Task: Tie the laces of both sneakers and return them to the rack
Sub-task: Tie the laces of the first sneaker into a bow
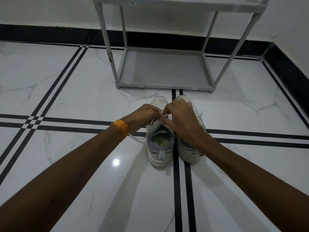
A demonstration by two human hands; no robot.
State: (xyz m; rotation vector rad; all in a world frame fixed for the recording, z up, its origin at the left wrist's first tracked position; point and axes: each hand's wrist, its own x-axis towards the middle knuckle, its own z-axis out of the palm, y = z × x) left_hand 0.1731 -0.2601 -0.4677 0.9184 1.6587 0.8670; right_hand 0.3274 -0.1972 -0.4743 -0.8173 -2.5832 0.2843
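While both sneakers stood side by side on the floor (66,91), toes toward the rack (164,69), the left hand (143,117) and the right hand (181,120) worked over the left sneaker (160,148). Each hand was closed in a pinch on a strand of its lace (151,124); a loose end trailed onto the floor to the left. The right sneaker (190,152) sat touching or just beside its mate, partly hidden by the right wrist; whether its lace was tied could not be told.

The lace appeared flat, soft and limp; it should be gripped near the eyelets, where tension holds. The sneakers looked light, with padded fabric collars and firm rubber soles; the heel or collar would offer the surest hold for lifting. The floor was glossy marble-pattern tile with black stripes. The rack was grey, with tubular posts and a flat, bare lower shelf.
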